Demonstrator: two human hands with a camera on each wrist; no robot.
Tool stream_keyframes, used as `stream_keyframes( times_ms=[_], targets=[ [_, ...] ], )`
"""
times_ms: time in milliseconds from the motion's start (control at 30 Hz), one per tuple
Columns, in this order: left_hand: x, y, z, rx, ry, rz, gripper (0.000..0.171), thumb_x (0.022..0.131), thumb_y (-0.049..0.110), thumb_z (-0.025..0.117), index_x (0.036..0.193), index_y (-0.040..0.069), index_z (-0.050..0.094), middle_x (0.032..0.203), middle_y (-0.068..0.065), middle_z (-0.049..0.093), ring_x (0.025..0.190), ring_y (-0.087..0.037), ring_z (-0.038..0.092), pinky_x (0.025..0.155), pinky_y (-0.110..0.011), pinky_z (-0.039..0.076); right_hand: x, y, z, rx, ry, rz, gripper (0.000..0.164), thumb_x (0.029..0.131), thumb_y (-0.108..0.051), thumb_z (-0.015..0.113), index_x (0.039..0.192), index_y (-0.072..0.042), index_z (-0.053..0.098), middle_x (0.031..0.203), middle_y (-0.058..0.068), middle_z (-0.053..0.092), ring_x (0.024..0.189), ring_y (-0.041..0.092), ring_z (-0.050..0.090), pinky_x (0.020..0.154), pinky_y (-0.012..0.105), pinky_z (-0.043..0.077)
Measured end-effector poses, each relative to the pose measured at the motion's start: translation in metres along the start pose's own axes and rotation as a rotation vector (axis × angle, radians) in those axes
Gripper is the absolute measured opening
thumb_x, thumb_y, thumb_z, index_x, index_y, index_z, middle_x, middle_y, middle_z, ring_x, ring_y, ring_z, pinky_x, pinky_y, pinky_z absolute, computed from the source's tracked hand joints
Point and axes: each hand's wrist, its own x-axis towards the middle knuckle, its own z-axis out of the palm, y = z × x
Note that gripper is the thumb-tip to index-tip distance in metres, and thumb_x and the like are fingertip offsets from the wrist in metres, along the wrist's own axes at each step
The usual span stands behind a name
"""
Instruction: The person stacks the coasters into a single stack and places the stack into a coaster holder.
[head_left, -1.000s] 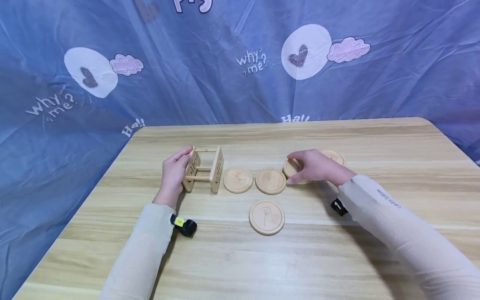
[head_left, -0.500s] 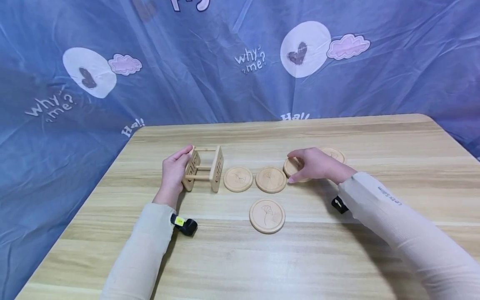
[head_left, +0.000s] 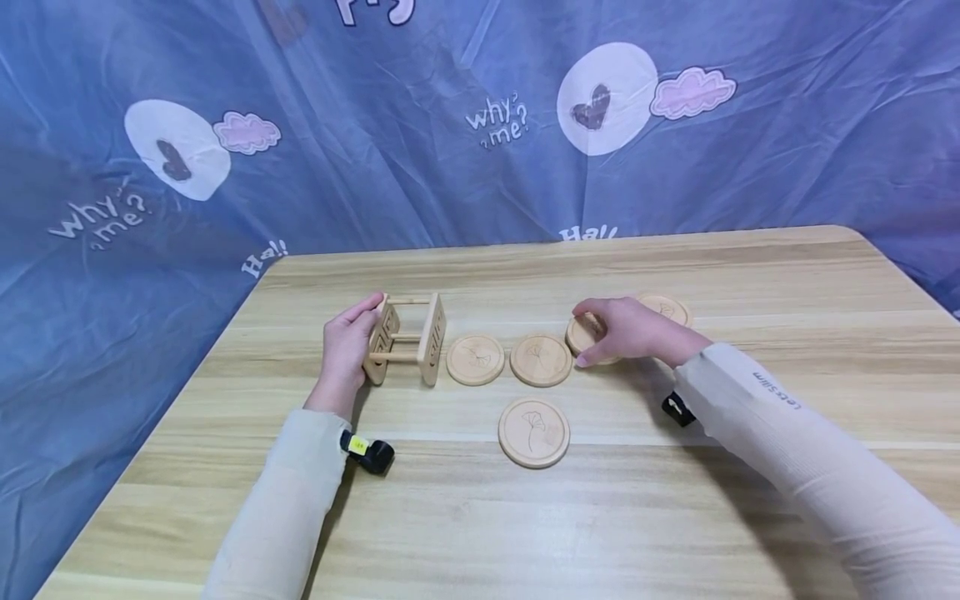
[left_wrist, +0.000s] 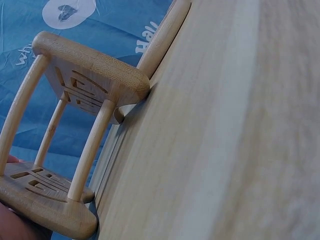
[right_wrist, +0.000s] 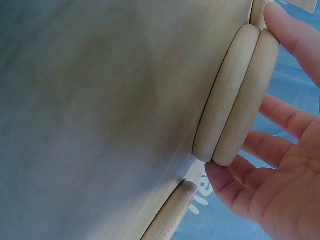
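My left hand grips the left side panel of a wooden coaster holder, which stands at the table's left. Its two cut-out panels and joining rods show up close in the left wrist view, with no coaster between them. My right hand spans a round wooden coaster, thumb and fingertips at opposite edges. The right wrist view shows this upper coaster lying flat on another coaster. Just left of the pair lies a coaster engraved with a plant.
Another coaster lies beside the holder, and one more coaster lies nearer the front. Behind my right hand a coaster is partly hidden. A blue printed cloth hangs behind the wood-grain table.
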Motion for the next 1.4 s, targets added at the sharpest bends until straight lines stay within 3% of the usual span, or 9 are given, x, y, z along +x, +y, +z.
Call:
stream_keyframes(
  times_ms=[300,733,933,1133,1400],
  targets=[
    [0.0,-0.001,0.0,-0.014,0.018,0.007,0.036,0.087,0.007,0.055,0.122,0.008,0.06,0.132,-0.004,0.055,0.123,-0.012,0.046,0.099,-0.024,0.041,-0.001,-0.001,-0.002,-0.018,-0.007,0.017,0.083,0.064,-0.041,0.081,0.132,-0.008,0.046,0.089,0.008,0.057,0.088,0.026,0.053,0.083,0.048,0.044],
    [0.0,-0.001,0.0,-0.012,0.015,0.01,0.037,0.086,0.007,0.054,0.122,0.007,0.06,0.132,-0.004,0.055,0.121,-0.012,0.047,0.097,-0.023,0.043,-0.002,-0.001,-0.003,0.005,-0.012,0.027,0.089,0.063,-0.042,0.082,0.135,-0.008,0.043,0.092,0.01,0.057,0.091,0.027,0.053,0.086,0.048,0.044],
    [0.001,-0.001,0.001,-0.009,0.017,0.013,0.036,0.087,0.007,0.054,0.122,0.006,0.06,0.132,-0.004,0.055,0.122,-0.011,0.047,0.098,-0.023,0.042,-0.004,0.002,-0.004,0.049,-0.021,0.04,0.096,0.066,-0.046,0.079,0.141,-0.007,0.034,0.113,0.022,0.057,0.109,0.037,0.051,0.096,0.055,0.039],
    [0.001,-0.001,0.0,0.011,0.007,0.008,0.036,0.088,0.008,0.054,0.123,0.007,0.059,0.133,-0.004,0.054,0.125,-0.012,0.045,0.101,-0.023,0.04,-0.01,0.008,-0.011,0.08,0.003,0.051,0.09,0.07,-0.046,0.076,0.141,-0.008,0.034,0.133,0.031,0.044,0.123,0.047,0.039,0.101,0.06,0.033],
    [0.001,-0.003,0.0,0.004,0.003,0.01,0.036,0.088,0.008,0.054,0.123,0.007,0.059,0.133,-0.004,0.054,0.125,-0.011,0.044,0.101,-0.023,0.04,-0.015,0.019,-0.025,0.095,0.077,0.057,0.071,0.085,-0.044,0.061,0.14,-0.006,0.036,0.134,0.032,0.041,0.119,0.048,0.042,0.096,0.062,0.035]
  ],
)
